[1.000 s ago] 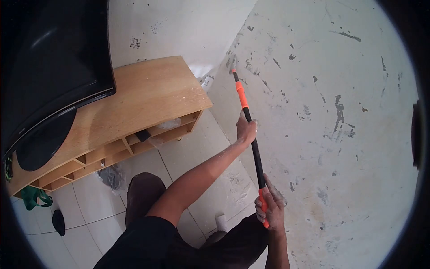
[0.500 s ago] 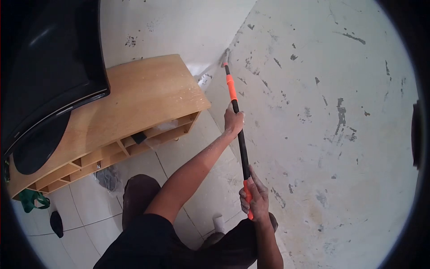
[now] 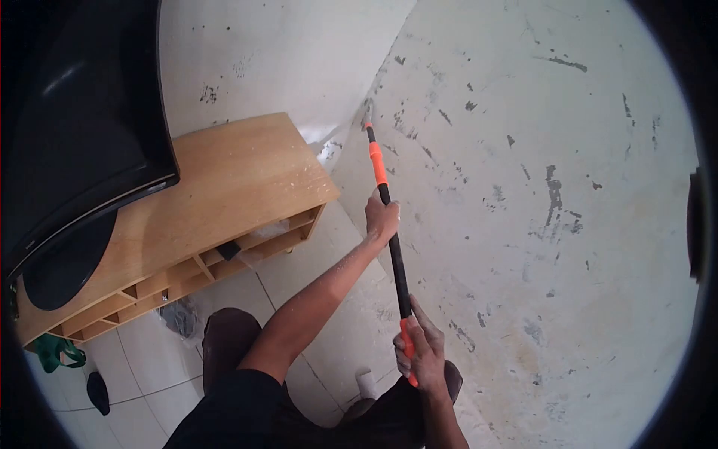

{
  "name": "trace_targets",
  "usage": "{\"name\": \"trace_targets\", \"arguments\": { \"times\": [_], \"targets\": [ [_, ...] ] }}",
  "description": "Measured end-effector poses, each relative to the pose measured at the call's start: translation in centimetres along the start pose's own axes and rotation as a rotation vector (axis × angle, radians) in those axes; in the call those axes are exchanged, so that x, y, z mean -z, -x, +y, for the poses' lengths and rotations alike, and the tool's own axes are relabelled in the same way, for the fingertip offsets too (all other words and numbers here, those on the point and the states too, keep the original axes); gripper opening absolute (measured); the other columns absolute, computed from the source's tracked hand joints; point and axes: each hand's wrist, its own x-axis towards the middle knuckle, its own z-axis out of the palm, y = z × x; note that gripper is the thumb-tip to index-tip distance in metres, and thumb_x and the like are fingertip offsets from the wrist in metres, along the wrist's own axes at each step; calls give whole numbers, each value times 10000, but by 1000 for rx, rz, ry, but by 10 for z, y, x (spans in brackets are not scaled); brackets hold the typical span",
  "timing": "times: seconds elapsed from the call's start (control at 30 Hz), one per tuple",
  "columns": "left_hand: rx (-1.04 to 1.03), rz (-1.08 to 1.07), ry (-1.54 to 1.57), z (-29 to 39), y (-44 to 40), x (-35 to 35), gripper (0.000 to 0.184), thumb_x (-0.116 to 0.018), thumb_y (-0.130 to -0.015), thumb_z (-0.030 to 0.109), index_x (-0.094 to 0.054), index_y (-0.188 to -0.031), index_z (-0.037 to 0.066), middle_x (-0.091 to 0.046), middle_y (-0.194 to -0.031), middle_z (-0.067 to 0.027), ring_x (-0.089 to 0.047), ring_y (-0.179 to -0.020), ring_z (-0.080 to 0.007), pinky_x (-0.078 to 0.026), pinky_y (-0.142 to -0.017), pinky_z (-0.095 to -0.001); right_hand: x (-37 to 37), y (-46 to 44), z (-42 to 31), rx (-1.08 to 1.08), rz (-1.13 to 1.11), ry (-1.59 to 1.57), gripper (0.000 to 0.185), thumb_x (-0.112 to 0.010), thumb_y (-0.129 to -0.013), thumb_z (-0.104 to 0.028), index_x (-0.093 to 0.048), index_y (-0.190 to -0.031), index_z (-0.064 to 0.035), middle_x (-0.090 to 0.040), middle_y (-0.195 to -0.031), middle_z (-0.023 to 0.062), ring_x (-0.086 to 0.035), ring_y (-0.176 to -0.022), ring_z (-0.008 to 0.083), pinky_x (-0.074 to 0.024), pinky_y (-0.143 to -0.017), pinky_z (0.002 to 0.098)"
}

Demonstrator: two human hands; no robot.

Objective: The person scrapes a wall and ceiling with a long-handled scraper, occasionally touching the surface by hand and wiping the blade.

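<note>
A black pole with orange grips, apparently a long-handled scraper (image 3: pixel 399 269), slants up and away from me. My left hand (image 3: pixel 382 219) is closed around its black shaft just below the upper orange collar. Lower down, my right hand (image 3: pixel 424 352) wraps the orange end grip, a finger stretched along the shaft. The pole's narrow greyish head (image 3: pixel 368 112) is against or very near the patchy wall (image 3: pixel 493 284), close to the corner; its exact contact is too small to tell. Pale dust coats both hands.
A wooden TV cabinet (image 3: pixel 247 172) stands left, bearing a large black television (image 3: pixel 82 112). Around it on the tiled floor (image 3: pixel 149 359) are a green bag (image 3: pixel 56 352), a dark object (image 3: pixel 97 393) and a clear plastic bag (image 3: pixel 179 318). A white roll-like item (image 3: pixel 366 383) lies by my legs.
The whole view has shifted slightly, so the cabinet, wall and pole appear lower and a little further left. Both hands keep their hold, and the head stays near the corner.
</note>
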Motion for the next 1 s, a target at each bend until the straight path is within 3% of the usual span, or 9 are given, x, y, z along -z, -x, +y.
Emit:
{"name": "trace_targets", "arguments": {
  "times": [0.1, 0.17, 0.23, 0.3, 0.43, 0.47, 0.57, 0.7, 1.0],
  "targets": [
    [-21, 8, 111, 19, 19, -25, 531, -585, -887, 88, -468, -1370, -98, -653, -792, -143, -670, -628, -238, -544, -598, -396, 9, 27, -22, 5, 42, 33, 565, -491, -1092, -250, -331, -1609, -88, -500, -679, 22, -409, -429, 68, -331, -347, 215],
    [47, -75, 365, 59, 59, -35, 488, -567, -938, 72, -416, -1394, -11, -601, -726, -84, -572, -513, -154, -461, -430, -318, 20, 51, -30, 8, 101, 8, 570, -490, -1087, -234, -324, -1609, -79, -497, -667, 30, -403, -413, 70, -326, -341, 218],
    [137, -212, 422, 76, 95, -46, 834, -585, -958, 112, -85, -1623, 68, -609, -796, -101, -573, -508, -156, -493, -426, -316, 41, 76, -30, 42, 90, -40, 571, -482, -1083, -218, -320, -1603, -48, -489, -648, 34, -387, -392, 73, -318, -332, 222],
    [69, -321, 392, 77, 140, -59, 974, -594, -981, 148, 128, -1635, 112, -613, -940, -130, -591, -527, -163, -525, -458, -317, 65, 99, -17, 117, 79, -79, 576, -473, -1084, -228, -313, -1598, -22, -486, -634, 32, -376, -378, 74, -311, -325, 226],
    [-73, -471, 435, 67, 221, -68, 1003, -549, -1015, 140, 271, -1593, 134, -565, -1191, -171, -634, -607, -156, -552, -507, -307, 118, 134, 46, 88, 215, -215, 540, -486, -1098, -246, -365, -1563, 1, -541, -736, 54, -389, -379, 74, -306, -324, 189],
    [-30, -455, 459, 66, 226, -68, 968, -526, -997, 78, 212, -1619, 152, -586, -1104, -122, -626, -621, -150, -560, -521, -300, 120, 138, 50, 121, 157, -241, 526, -480, -1100, -229, -369, -1560, 1, -541, -749, 57, -396, -398, 73, -314, -331, 188],
    [-38, -414, 450, 66, 204, -68, 919, -494, -1041, 107, 227, -1608, 122, -585, -1168, -162, -615, -583, -126, -535, -482, -276, 111, 133, 53, 85, 179, -265, 537, -492, -1099, -204, -346, -1573, 2, -533, -766, 56, -387, -424, 68, -321, -345, 185],
    [-53, -337, 484, 84, 135, -53, 858, -472, -1048, 94, 153, -1634, 135, -652, -1054, -126, -543, -465, -116, -453, -379, -269, 54, 71, -19, 110, 160, 92, 590, -485, -1084, -250, -314, -1596, -14, -480, -627, 19, -378, -384, 68, -308, -324, 229],
    [-111, -229, 413, 97, 38, -16, 807, -466, -1023, 43, 33, -1652, 131, -670, -913, -147, -497, -395, -136, -393, -339, -273, 2, -8, -40, 168, 46, 11, 600, -519, -1096, -307, -330, -1603, -46, -545, -696, 31, -407, -416, 48, -311, -353, 225]
  ]
}}
